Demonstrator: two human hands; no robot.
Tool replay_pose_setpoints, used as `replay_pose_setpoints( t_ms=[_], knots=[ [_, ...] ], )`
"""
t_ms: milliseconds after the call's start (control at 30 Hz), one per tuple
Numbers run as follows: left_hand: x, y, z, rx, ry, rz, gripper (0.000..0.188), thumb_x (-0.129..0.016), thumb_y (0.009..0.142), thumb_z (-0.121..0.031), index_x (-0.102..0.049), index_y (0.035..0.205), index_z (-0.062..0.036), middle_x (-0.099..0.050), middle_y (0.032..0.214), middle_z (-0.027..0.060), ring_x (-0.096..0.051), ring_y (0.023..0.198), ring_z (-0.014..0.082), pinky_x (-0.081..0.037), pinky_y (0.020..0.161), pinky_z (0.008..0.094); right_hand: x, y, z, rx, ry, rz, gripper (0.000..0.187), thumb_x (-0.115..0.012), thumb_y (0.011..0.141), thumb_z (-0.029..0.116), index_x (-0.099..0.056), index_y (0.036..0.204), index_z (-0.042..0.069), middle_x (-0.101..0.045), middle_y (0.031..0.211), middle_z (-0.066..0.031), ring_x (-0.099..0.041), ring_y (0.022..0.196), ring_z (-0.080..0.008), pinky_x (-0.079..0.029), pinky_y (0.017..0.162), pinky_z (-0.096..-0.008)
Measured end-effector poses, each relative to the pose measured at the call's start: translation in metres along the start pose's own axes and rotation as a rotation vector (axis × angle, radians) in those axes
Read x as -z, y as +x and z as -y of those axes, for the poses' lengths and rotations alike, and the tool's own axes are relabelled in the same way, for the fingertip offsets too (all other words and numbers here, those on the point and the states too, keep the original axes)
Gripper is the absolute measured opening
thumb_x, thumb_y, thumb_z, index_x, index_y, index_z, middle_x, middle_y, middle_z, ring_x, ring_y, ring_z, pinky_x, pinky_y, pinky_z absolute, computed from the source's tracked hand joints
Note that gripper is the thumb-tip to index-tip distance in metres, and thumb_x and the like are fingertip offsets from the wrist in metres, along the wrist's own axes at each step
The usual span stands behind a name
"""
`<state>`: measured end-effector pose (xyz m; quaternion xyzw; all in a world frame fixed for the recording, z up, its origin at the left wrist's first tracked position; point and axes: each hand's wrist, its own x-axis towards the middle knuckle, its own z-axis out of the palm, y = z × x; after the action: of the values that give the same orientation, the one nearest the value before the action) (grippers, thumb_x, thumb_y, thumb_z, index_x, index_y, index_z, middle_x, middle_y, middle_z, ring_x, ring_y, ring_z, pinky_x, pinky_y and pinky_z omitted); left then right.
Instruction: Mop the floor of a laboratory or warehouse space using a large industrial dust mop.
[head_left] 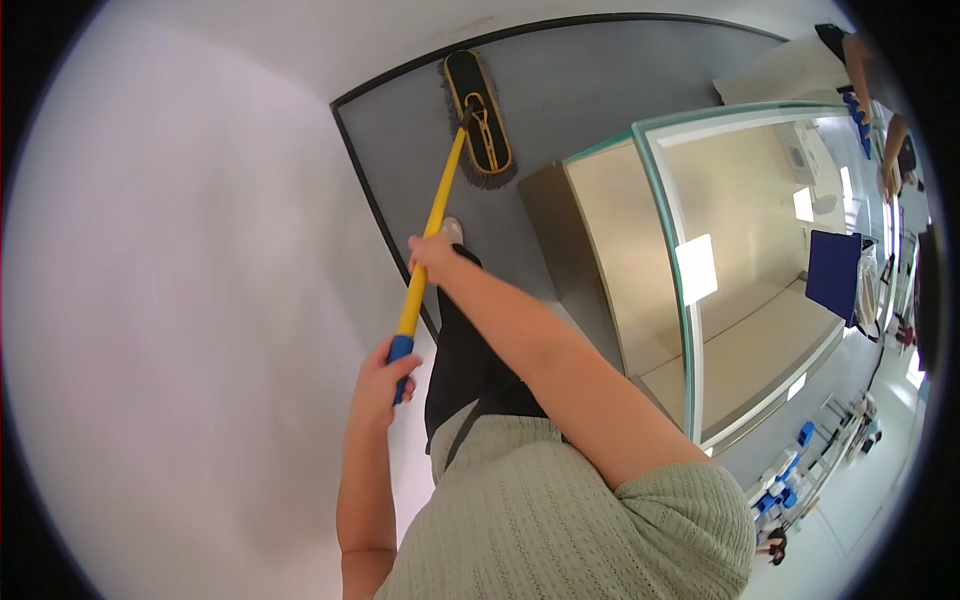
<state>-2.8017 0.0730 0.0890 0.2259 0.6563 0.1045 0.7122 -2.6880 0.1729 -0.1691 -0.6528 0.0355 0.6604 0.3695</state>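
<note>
Both my hands, left hand (pixel 385 375) and right hand (pixel 432 255), have fingers wrapped around the mop handle (pixel 425 250); mop head (pixel 478 115) rests on grey floor (pixel 580 90) beside white wall (pixel 180 300) and glass partition (pixel 670 230).

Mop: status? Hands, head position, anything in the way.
Left hand shut on blue grip end; right hand shut on yellow handle. Mop head flat on grey floor by wall. Glass-topped table close right.

Feed bright, even indoor light, no hard shadows on my side. White wall (pixel 170 300) at left nearly blown out, flat, featureless. Strong glare patches on glass panel (pixel 690 270) at right, reflecting ceiling lights. Heavy fisheye: floor edge and glass rim bend, black vignette rings frame. Far right clutter small, soft. I see centre reasonably sharp.
</note>
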Motion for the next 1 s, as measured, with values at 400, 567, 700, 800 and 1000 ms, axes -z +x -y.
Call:
replay_pose_setpoints(
  t_ms=[400,567,700,800,1000],
  knots=[
    [0.14,0.0,-0.068,-0.05,1.235,-0.673,0.052,-0.067,0.069,-0.013,-0.061,0.12,-0.0198,-0.067,0.09,0.0118,-0.064,0.08,0.0295,-0.05,0.073,0.041,-0.15,0.014,-0.015,-0.392,0.535,0.068,0.011,-0.056,0.084,0.008,-0.047,0.087,0.002,-0.047,0.063,-0.0102,-0.051,0.047,-0.0236,-0.044,0.041,-0.0387],
    [0.18,0.017,-0.135,-0.179,1.334,-0.667,0.05,-0.067,0.067,-0.012,-0.064,0.116,-0.0206,-0.066,0.086,0.012,-0.063,0.077,0.0294,-0.05,0.07,0.0403,-0.206,0.015,0.023,-0.366,0.695,0.143,0.012,-0.056,0.082,0.006,-0.044,0.08,0.005,-0.043,0.057,-0.0073,-0.048,0.047,-0.0215,-0.045,0.044,-0.0379],
    [0.198,0.016,-0.133,-0.243,1.445,-0.693,0.051,-0.069,0.064,-0.01,-0.065,0.114,-0.0205,-0.066,0.081,0.0107,-0.063,0.074,0.0286,-0.049,0.066,0.0399,-0.217,0.003,0.019,-0.353,0.778,0.159,0.015,-0.055,0.081,0.003,-0.041,0.075,0.007,-0.041,0.054,-0.0052,-0.044,0.047,-0.0188,-0.043,0.047,-0.0352],
    [0.198,0.02,-0.134,-0.224,1.558,-0.66,0.052,-0.071,0.062,-0.01,-0.066,0.113,-0.0204,-0.064,0.077,0.0083,-0.062,0.068,0.0277,-0.049,0.061,0.0395,-0.214,0.003,0.024,-0.372,0.784,0.15,0.017,-0.055,0.081,0.004,-0.04,0.073,0.008,-0.041,0.054,-0.005,-0.042,0.046,-0.0177,-0.042,0.046,-0.0346],
    [0.199,0.038,-0.15,-0.44,1.68,-0.579,0.055,-0.07,0.063,-0.01,-0.064,0.117,-0.0203,-0.062,0.073,0.0066,-0.06,0.06,0.0277,-0.047,0.054,0.0387,-0.205,0.018,0.054,-0.354,0.817,0.121,0.015,-0.055,0.079,0.004,-0.043,0.072,0.006,-0.042,0.053,-0.0066,-0.045,0.044,-0.0197,-0.042,0.045,-0.0356]
  ],
)
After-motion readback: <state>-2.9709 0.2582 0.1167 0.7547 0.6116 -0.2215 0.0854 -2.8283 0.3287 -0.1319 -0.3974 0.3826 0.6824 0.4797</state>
